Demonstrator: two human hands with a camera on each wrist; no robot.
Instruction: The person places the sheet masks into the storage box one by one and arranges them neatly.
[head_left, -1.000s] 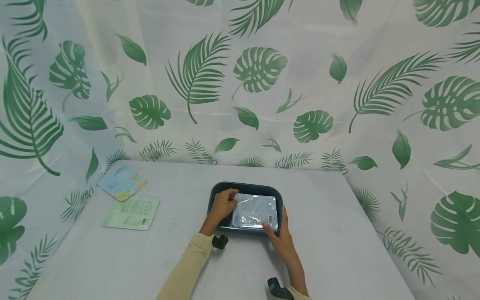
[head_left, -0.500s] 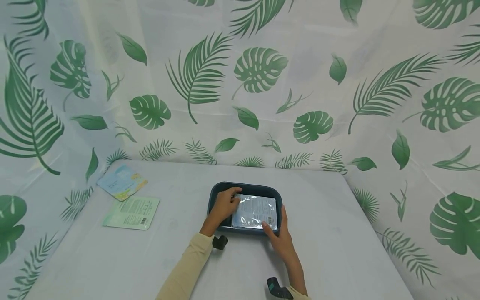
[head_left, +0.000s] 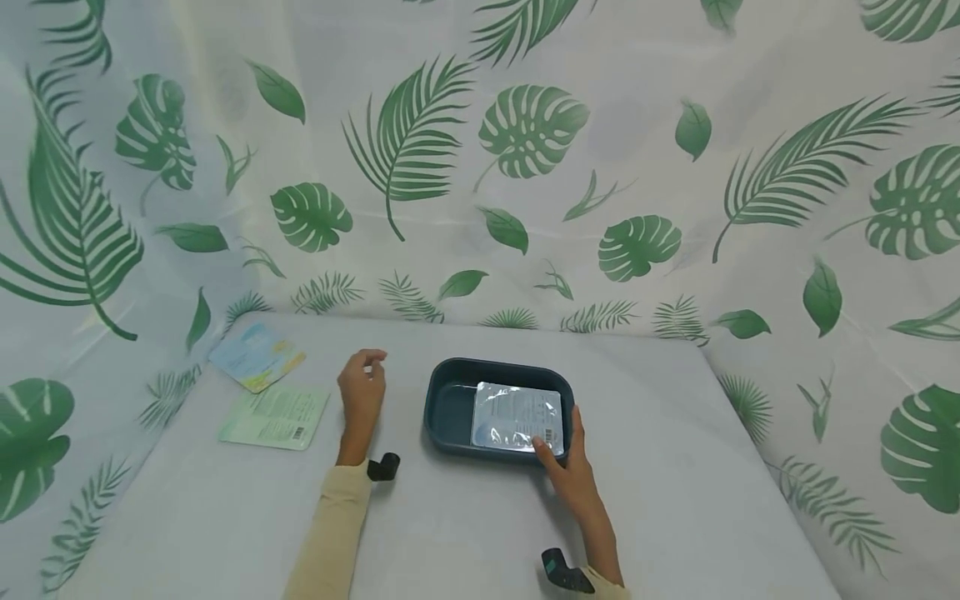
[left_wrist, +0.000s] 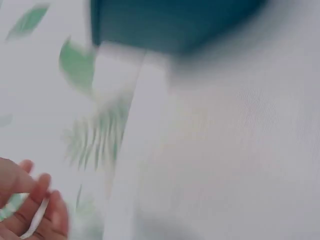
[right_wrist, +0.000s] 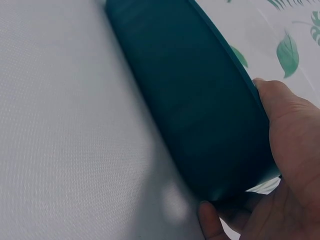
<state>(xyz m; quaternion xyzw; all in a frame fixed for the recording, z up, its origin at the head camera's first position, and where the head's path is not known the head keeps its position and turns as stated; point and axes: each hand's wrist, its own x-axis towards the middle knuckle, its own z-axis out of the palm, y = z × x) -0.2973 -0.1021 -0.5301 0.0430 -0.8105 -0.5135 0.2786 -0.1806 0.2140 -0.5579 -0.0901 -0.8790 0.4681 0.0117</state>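
A dark teal plastic storage tray (head_left: 453, 417) with rounded corners stands mid-table. In its right part lies a flat, shiny silver-blue packet (head_left: 517, 412) with printed text and a barcode, like a sheet-mask sachet. My right hand (head_left: 572, 479) grips the tray's near right corner, thumb over the rim and fingers along the outer wall; the right wrist view shows this hand (right_wrist: 295, 145) around the tray's end. Left of the tray, my left hand (head_left: 362, 390) is over the table, fingers loosely bent and holding nothing. It is nearest to a pale green packet (head_left: 276, 417).
A blue and yellow packet (head_left: 255, 357) lies at the table's back left, partly over the green one. A white cloth (head_left: 480, 517) covers the table. Leaf-printed curtains (head_left: 420, 208) rise behind and at both sides.
My left hand has left the silver-blue packet and moved left out of the tray, toward the green packet. My right hand keeps its hold on the tray's corner.
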